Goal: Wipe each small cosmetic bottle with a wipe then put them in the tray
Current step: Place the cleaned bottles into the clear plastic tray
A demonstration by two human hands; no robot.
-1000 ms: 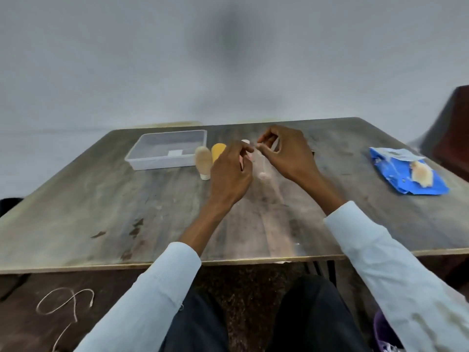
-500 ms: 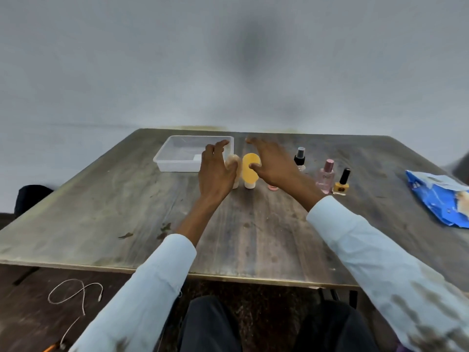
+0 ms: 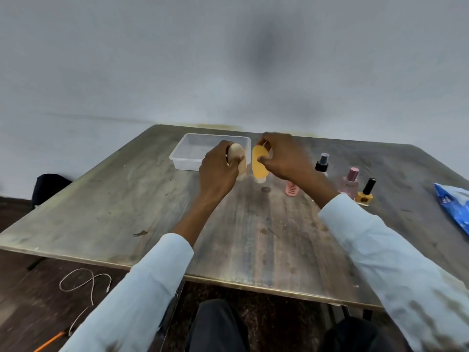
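Head view looks down on a wooden tabletop [image 3: 152, 212] where the left hand [image 3: 218, 171] grips a beige bottle [image 3: 237, 158] with its fingers [image 3: 233, 158] curled round it, just in front of a clear tray [image 3: 182, 156]. Beside it the right hand [image 3: 284, 158] pinches an orange bottle [image 3: 258, 161] standing cap-down. Further right stand a pink tube [image 3: 291, 188], a black-capped spray [image 3: 322, 163], a pink perfume [image 3: 349, 182] and a yellow polish [image 3: 365, 194], with a blue wipe pack [image 3: 454, 207] at the edge

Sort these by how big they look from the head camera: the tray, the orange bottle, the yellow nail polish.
1. clear tray
2. orange bottle
3. yellow nail polish
The bottle is partly hidden by a hand, yet looks larger.
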